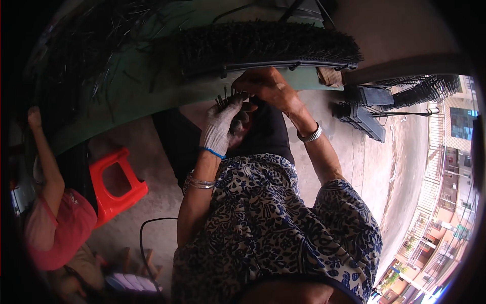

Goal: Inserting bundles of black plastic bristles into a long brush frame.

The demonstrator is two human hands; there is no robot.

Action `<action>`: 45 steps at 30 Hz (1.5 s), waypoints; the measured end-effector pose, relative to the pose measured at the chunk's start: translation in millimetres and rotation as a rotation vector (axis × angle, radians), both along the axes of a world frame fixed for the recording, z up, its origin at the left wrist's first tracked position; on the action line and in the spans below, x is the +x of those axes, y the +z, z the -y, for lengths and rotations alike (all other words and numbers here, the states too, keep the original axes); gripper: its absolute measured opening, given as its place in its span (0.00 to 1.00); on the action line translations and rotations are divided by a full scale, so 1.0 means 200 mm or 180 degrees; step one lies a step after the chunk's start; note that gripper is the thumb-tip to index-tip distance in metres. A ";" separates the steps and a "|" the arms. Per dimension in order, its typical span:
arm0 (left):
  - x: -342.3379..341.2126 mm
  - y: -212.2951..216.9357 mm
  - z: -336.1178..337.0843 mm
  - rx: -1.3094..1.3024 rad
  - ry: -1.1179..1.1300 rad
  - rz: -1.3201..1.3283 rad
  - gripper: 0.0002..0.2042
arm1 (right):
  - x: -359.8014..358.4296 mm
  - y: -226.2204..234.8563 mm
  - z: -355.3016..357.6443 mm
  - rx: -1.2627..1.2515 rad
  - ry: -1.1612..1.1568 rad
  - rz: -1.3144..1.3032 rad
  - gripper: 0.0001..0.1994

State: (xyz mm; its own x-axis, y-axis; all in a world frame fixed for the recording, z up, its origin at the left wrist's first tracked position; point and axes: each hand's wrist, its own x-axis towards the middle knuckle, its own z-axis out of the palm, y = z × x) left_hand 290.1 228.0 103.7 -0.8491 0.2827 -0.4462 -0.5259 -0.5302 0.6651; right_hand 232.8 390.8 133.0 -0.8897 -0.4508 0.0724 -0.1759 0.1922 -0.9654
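My left hand [223, 121], in a whitish knit glove with a blue cuff, is closed around a small bunch of thin dark strips [224, 95] over my lap. Their ends stick up past the thumb. My right hand [271, 87], bare, reaches in from the right with fingers bent together right beside the bunch; what it pinches, if anything, is hidden. Just beyond both hands, along the table's near edge, lies a long black rack [238, 66] packed with dark bristle-like pieces [268, 43].
The green table [147, 96] carries a heap of loose dark strips [76, 55] at left. A co-worker in a pink top [66, 223] sits there by a red stool [119, 185]. More black racks [362, 114] stand at right. A black cable [144, 238] hangs lower left.
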 end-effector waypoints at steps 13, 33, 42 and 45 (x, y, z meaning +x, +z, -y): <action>-0.04 -0.11 0.00 0.0669 0.0214 0.0386 0.17 | -0.17 0.03 0.03 0.0630 -0.1806 -0.1962 0.04; 0.02 -0.12 -0.04 0.1032 0.0483 0.0519 0.16 | -0.26 -0.05 -0.05 0.0826 -0.1227 -0.2049 0.07; 0.03 -0.10 -0.02 0.0810 0.0132 0.0291 0.16 | -0.28 -0.08 0.00 0.2063 -0.1499 -0.2928 0.09; 0.03 -0.07 -0.03 0.0739 0.0170 0.0306 0.17 | -0.29 -0.10 0.00 0.2247 -0.1586 -0.3089 0.11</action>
